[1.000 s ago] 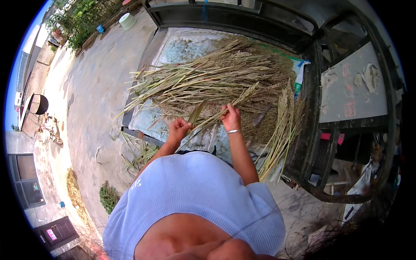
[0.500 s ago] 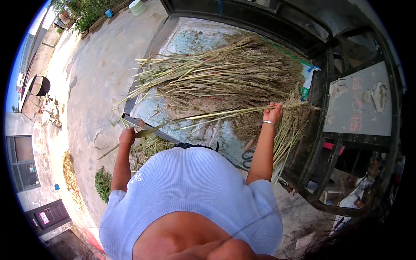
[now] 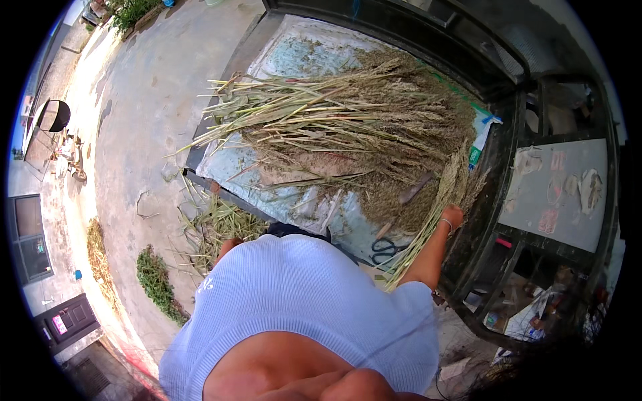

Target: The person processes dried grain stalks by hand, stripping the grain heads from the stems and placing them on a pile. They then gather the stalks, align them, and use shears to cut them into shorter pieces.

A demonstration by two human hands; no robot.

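My right hand [image 3: 453,215] is at the right, fingers curled in on a bundle of long grain stalks [image 3: 428,234] lying beside the dark metal frame. Their seed heads point away from me. My left hand [image 3: 229,246] is low beside my shirt, over a pile of stripped leaves [image 3: 221,224]; its fingers are mostly hidden. A large heap of cut stalks [image 3: 294,113] lies across the pale sheet [image 3: 281,60], with brown seed heads at its right. Scissors with dark handles [image 3: 384,251] and a long tool with a wooden handle [image 3: 384,230] lie between the heap and me.
A black metal frame [image 3: 508,180] with a grey panel [image 3: 555,194] rises at the right. A dark metal edge [image 3: 214,187] borders the sheet on the left. Green plants [image 3: 158,284] lie on the concrete [image 3: 147,120]. A blue-white sack corner [image 3: 480,140] shows by the frame.
My right hand has moved right and nearer, onto the side bundle. The stalks no longer stretch between my hands. My left hand has drawn in toward my body and lower. The view has shifted slightly.
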